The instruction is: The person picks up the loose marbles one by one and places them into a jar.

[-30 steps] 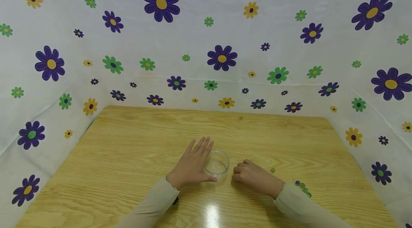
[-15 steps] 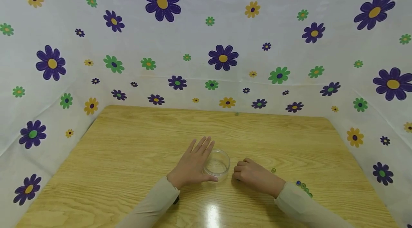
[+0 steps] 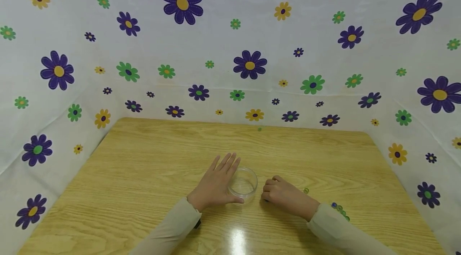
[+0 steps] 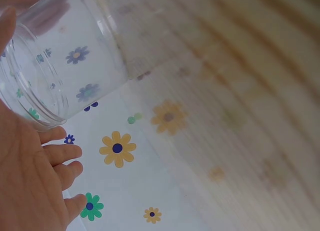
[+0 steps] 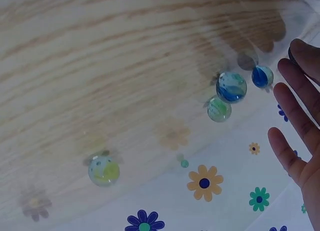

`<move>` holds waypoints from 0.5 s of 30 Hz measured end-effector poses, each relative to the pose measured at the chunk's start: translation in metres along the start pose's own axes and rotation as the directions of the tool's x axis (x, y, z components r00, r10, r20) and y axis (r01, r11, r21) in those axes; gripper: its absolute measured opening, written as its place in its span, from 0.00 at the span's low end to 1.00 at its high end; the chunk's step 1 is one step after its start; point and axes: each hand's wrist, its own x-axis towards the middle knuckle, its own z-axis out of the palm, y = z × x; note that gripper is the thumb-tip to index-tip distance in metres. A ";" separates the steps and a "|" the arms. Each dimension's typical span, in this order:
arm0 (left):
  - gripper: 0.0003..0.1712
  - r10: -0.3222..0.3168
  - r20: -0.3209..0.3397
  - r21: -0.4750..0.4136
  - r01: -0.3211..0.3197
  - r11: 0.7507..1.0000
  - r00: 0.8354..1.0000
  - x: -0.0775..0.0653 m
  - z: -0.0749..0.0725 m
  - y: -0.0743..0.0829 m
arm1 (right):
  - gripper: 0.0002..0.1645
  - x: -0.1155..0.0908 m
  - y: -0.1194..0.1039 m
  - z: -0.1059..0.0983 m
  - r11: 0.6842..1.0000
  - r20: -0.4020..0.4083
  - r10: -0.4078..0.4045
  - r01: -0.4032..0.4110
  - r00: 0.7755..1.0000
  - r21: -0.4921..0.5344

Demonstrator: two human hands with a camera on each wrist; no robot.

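Observation:
A clear round glass jar [image 3: 243, 182] stands on the table, its rim up in the head view. Along its left side lies my left hand [image 3: 215, 186], fingers straight and thumb spread along the near side. In the left wrist view the jar [image 4: 75, 56] is beside the left fingers [image 4: 62, 153]. Just right of the jar is my right hand [image 3: 288, 198], fingers bent down. The right wrist view shows a dark marble [image 5: 292, 55], partly hidden, pinched between thumb and index finger. A blue marble [image 5: 262, 76], a blue-green marble [image 5: 231, 87] and a green marble [image 5: 219, 109] lie near those fingers.
Several marbles [image 3: 340, 211] form a row by the right sleeve, and a yellow-green marble [image 3: 306, 190] lies behind the right wrist. A small green marble [image 3: 259, 129] is at the far edge of the wooden table [image 3: 162, 143]. Flowered cloth [image 3: 216, 39] encloses the table.
The small green marble at the table's far edge has rolled to the left. A dark spot now shows under the right fingertips. Both hands and the jar hold nearly still.

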 end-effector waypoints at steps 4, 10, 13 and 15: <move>0.67 -0.001 -0.003 0.003 0.001 1.000 1.000 -0.001 0.003 0.001 | 0.06 -0.002 0.001 -0.002 0.999 -0.026 0.008 -0.009 1.000 -0.036; 0.67 -0.002 -0.008 0.004 0.002 1.000 1.000 -0.002 0.007 0.001 | 0.11 -0.003 0.007 -0.010 0.998 -0.112 0.016 -0.023 0.994 -0.062; 0.67 -0.001 -0.014 0.012 0.001 1.000 1.000 -0.002 0.007 0.001 | 0.11 -0.003 0.011 -0.016 0.996 -0.127 0.022 -0.033 0.992 -0.080; 0.67 0.000 -0.019 0.013 0.001 1.000 1.000 -0.002 0.008 0.001 | 0.11 -0.002 0.013 -0.020 0.996 -0.131 0.029 -0.040 0.991 -0.079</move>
